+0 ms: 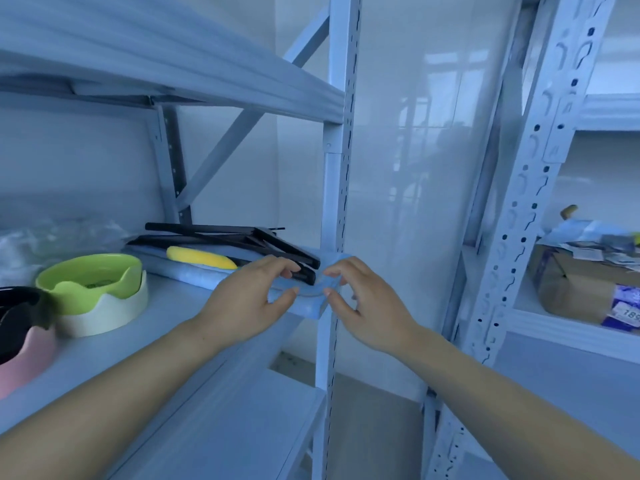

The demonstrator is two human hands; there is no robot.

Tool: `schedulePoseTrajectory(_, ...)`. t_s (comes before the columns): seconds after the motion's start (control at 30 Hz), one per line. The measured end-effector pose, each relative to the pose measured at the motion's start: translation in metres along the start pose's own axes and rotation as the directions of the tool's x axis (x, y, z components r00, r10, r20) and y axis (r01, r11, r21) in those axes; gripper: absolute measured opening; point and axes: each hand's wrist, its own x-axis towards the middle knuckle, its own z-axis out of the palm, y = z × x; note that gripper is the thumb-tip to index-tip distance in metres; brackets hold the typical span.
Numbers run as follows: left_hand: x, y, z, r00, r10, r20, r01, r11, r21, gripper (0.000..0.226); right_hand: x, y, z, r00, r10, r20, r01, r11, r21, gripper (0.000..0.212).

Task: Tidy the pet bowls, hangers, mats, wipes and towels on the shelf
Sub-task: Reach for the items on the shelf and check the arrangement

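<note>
Folded blue mat [194, 271]: lying at right end of shelf [145, 341], long axis back-left to front-right, near end pointing at front post [329, 202]. Pinched there by left hand [252, 292] and right hand [363, 299], each grip clamped thumb-to-finger on its edge. Topped by black hangers [242, 240]. Probably midway: green bowl [93, 275] already nested, mat and hangers still to square.

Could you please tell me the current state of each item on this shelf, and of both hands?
Left hand: pinching the front edge of the blue towel.
Right hand: pinching the same edge.
Blue towel: folded, lying at the shelf's right front corner.
Black hangers: piled on the towel.
Green bowl: upright, nested in a cream bowl.
Cardboard box: flaps open.
</note>
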Motion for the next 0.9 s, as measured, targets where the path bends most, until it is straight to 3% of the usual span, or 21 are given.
schedulePoseTrajectory(0.07,0.019,-0.008,0.012,1.0,-0.01,-0.003,0.01,1.0,0.005,0.039,0.009,0.021,0.004,1.0,0.002,0.003,-0.002,1.0,0.012,0.026)
schedulePoseTrajectory(0.33,0.06,-0.035,0.052,0.994,-0.092,-0.058,0.098,0.987,0.124,0.057,0.057,0.092,0.029,0.994,-0.034,0.1,0.025,0.996,0.091,0.033)
schedulePoseTrajectory(0.53,0.082,-0.033,0.072,0.97,-0.23,-0.083,0.242,0.951,0.192,0.066,0.103,0.131,0.052,0.964,-0.159,0.212,0.117,0.974,0.195,0.029)
schedulePoseTrajectory(0.7,0.094,-0.026,0.093,0.92,-0.385,-0.07,0.39,0.887,0.248,0.073,0.122,0.162,0.058,0.913,-0.292,0.285,0.206,0.933,0.295,0.032)
schedulePoseTrajectory(0.9,0.093,-0.008,0.114,0.806,-0.553,-0.212,0.59,0.775,0.226,0.072,0.138,0.183,0.072,0.839,-0.465,0.284,0.349,0.858,0.377,0.045)
